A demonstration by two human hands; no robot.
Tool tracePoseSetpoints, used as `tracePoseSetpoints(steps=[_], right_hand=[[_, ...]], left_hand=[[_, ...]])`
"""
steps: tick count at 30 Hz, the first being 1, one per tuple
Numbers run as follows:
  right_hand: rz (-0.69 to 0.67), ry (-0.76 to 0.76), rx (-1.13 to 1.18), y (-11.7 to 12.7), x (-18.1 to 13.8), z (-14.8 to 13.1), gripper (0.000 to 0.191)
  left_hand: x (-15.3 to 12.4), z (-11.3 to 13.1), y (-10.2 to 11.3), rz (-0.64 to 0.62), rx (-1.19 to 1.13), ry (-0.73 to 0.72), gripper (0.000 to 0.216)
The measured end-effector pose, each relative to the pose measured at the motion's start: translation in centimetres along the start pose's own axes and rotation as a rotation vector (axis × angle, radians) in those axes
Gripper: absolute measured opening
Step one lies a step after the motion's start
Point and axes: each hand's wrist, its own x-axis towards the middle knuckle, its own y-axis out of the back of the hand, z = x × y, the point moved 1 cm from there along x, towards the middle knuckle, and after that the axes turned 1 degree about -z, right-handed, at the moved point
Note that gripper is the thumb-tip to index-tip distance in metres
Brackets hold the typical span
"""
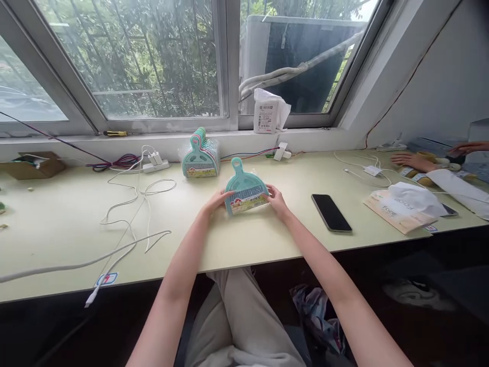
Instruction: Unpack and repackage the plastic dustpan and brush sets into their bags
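A small teal dustpan set point(245, 190) with a paper label lies on the pale desk point(69, 219) in front of me. My left hand point(216, 200) grips its left edge and my right hand point(275, 200) grips its right edge, fingers curled on the plastic. Behind it, near the window sill, stands a stack of the same dustpan sets point(201, 155) in teal and pink, wrapped in clear film.
A black phone point(330, 212) lies right of my right hand, a tissue pack point(405, 206) beyond it. White charger cables point(132, 214) sprawl at the left by a power strip point(156, 162). A cardboard box point(32, 164) sits far left. Another person's hands point(414, 161) rest at far right.
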Motion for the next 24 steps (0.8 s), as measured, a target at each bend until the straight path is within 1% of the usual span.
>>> tracePoseSetpoints(steps=[1, 2, 3, 5, 6, 7, 8, 10, 11, 13, 15, 18, 21, 22, 24], right_hand=[[-0.076, -0.004, -0.015, -0.4, -0.1, -0.2, 0.054], [-0.119, 0.008, -0.052, -0.7, -0.2, -0.3, 0.057], [-0.124, 0.044, -0.113, -1.0, -0.2, -0.5, 0.061], [-0.056, 0.182, -0.289, -1.3, -0.5, -1.0, 0.068], [-0.023, 0.266, -0.389, -1.4, -0.6, -1.3, 0.067], [-0.01, 0.344, -0.49, -1.5, -0.9, -1.6, 0.06], [-0.024, 0.406, -0.587, -1.7, -1.1, -2.0, 0.048], [-0.113, 0.469, -0.757, -2.1, -1.6, -2.5, 0.021], [-0.171, 0.476, -0.824, -2.4, -1.8, -2.6, 0.017], [-0.258, 0.455, -0.893, -2.9, -2.0, -2.7, 0.029], [-0.278, 0.384, -0.838, -3.3, -1.9, -2.5, 0.038], [-0.229, 0.194, -0.561, -3.4, -1.3, -1.8, 0.043], [-0.157, -0.02, -0.253, -3.0, -0.7, -1.3, 0.041], [-0.127, -0.073, -0.165, -2.8, -0.6, -1.2, 0.041], [-0.052, -0.131, -0.02, -2.5, -0.3, -1.0, 0.044]], left_hand=[[-0.3, -0.3, 0.2, 0.007, -0.014, 0.038, 0.052], [-0.5, -0.5, 0.5, 0.025, -0.033, 0.071, 0.05], [-0.6, -0.7, 0.8, 0.047, -0.055, 0.094, 0.049], [-0.4, -1.1, 1.1, 0.09, -0.102, 0.114, 0.048], [-0.2, -1.2, 1.1, 0.11, -0.121, 0.114, 0.047], [0.0, -1.3, 1.1, 0.128, -0.134, 0.106, 0.045], [0.1, -1.2, 0.9, 0.142, -0.143, 0.085, 0.044], [0.4, -1.0, 0.6, 0.158, -0.172, 0.021, 0.044], [0.5, -0.9, 0.4, 0.159, -0.197, -0.014, 0.045], [0.6, -0.5, 0.1, 0.164, -0.261, -0.065, 0.046], [0.7, -0.3, 0.0, 0.186, -0.319, -0.077, 0.045], [0.6, -0.1, -0.3, 0.178, -0.366, -0.065, 0.045], [0.3, 0.1, -0.8, 0.086, -0.335, -0.056, 0.05], [0.2, 0.2, -1.0, 0.042, -0.313, -0.051, 0.051], [-0.1, 0.4, -1.1, -0.05, -0.263, -0.033, 0.051]])
